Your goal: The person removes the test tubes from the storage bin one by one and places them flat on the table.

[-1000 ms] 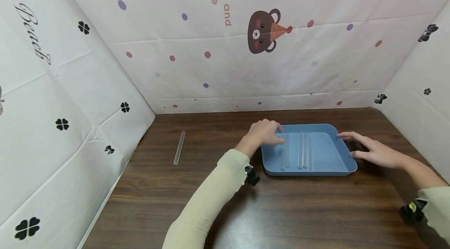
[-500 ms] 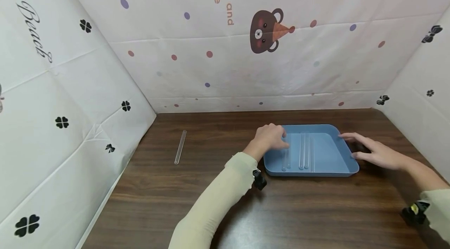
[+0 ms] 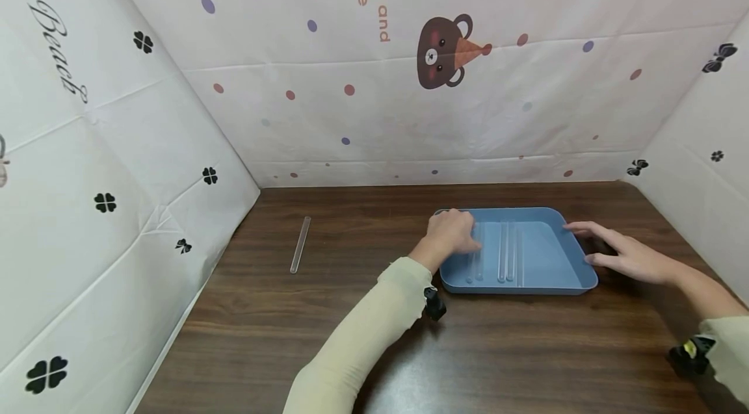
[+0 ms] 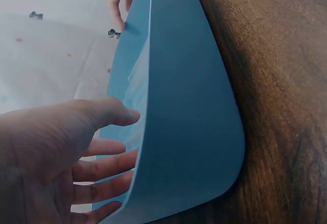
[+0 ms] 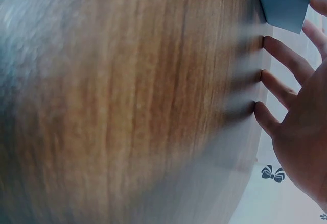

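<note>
A blue tray [image 3: 550,251] holds several clear test tubes [image 3: 502,251] lying side by side. My left hand [image 3: 450,233] reaches over the tray's left rim, by the leftmost test tube [image 3: 470,271], and covers its upper part. In the left wrist view the left thumb and fingers are inside the rim, spread apart, with a gap between them. My right hand [image 3: 629,255] is at the tray's right side, index finger and thumb against the wall. Its other fingertips [image 5: 259,76] rest on the table in the right wrist view.
Another clear test tube [image 3: 300,245] lies alone on the dark wooden table [image 3: 363,258], left of the tray. White patterned sheets [image 3: 363,115] stand at the back and both sides.
My left hand has moved right, further over the tray, then slightly down. The leftmost test tube's lower end has shifted a little left. My right hand stays at the tray's side.
</note>
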`<state>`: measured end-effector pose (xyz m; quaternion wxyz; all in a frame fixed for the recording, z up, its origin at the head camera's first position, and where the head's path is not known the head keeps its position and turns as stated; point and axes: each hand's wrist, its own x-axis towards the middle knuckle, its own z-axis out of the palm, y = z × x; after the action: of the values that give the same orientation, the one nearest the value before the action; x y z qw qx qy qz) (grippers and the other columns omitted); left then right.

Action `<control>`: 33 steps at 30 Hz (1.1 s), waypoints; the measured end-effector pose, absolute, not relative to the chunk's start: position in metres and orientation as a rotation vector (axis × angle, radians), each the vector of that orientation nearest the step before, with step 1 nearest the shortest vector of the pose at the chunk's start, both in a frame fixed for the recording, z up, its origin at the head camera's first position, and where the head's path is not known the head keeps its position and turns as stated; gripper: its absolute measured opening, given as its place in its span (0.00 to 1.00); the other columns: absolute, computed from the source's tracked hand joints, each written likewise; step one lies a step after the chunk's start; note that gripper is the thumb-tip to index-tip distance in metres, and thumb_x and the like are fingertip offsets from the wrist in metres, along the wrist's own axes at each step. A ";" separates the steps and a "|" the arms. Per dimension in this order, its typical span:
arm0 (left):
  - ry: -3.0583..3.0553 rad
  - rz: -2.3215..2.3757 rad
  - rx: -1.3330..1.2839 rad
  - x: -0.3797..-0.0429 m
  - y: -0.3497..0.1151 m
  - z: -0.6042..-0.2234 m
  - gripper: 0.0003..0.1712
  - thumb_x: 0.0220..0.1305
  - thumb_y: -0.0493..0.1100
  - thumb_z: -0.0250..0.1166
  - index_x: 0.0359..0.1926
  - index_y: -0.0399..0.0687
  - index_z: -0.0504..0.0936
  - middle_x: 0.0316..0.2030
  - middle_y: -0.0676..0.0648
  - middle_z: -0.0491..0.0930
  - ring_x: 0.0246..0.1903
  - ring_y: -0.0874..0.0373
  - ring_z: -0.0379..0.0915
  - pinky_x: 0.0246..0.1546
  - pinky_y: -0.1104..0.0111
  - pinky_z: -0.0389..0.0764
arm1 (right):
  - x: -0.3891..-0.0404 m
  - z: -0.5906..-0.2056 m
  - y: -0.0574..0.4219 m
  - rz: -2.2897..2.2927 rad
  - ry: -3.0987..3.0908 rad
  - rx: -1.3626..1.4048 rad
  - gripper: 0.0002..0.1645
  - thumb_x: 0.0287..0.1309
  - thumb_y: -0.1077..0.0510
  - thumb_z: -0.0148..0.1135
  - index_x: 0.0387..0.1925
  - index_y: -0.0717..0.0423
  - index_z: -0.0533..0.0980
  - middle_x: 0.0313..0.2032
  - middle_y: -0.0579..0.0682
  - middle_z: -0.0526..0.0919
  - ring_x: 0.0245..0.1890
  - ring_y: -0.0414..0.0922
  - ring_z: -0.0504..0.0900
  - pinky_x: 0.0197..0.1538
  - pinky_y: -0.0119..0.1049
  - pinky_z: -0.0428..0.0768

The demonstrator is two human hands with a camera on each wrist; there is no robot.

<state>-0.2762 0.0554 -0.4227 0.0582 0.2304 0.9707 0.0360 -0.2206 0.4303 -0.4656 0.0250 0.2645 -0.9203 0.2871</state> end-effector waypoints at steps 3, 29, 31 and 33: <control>2.945 0.117 0.699 -0.275 0.056 -0.424 0.24 0.76 0.66 0.72 0.30 0.58 0.78 0.24 0.58 0.69 0.25 0.63 0.69 0.26 0.71 0.68 | -0.220 -0.466 0.431 0.884 -2.853 0.810 0.38 0.71 0.68 0.70 0.79 0.57 0.71 0.68 0.10 0.68 0.63 0.12 0.70 0.53 0.20 0.75; 2.880 0.153 0.658 -0.278 0.060 -0.427 0.16 0.72 0.63 0.76 0.49 0.61 0.91 0.30 0.57 0.76 0.29 0.64 0.71 0.27 0.71 0.68 | -0.220 -0.465 0.429 0.894 -2.844 0.818 0.38 0.70 0.68 0.70 0.78 0.58 0.71 0.68 0.11 0.68 0.63 0.11 0.70 0.54 0.18 0.74; 2.863 0.155 0.662 -0.279 0.060 -0.427 0.16 0.72 0.63 0.76 0.42 0.59 0.88 0.27 0.57 0.72 0.28 0.63 0.71 0.27 0.70 0.69 | -0.219 -0.464 0.428 0.892 -2.851 0.810 0.38 0.71 0.68 0.70 0.78 0.58 0.71 0.68 0.11 0.69 0.63 0.11 0.70 0.54 0.18 0.74; 2.864 0.156 0.655 -0.281 0.062 -0.431 0.15 0.71 0.63 0.77 0.41 0.62 0.89 0.26 0.57 0.72 0.28 0.63 0.71 0.27 0.69 0.69 | -0.219 -0.464 0.428 0.896 -2.849 0.810 0.38 0.71 0.68 0.70 0.78 0.58 0.71 0.68 0.11 0.69 0.62 0.11 0.70 0.54 0.18 0.74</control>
<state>-0.2812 0.0617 -0.4309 0.0994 0.2215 0.9686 0.0529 -0.2194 0.4281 -0.4641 0.0234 0.2618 -0.9204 0.2894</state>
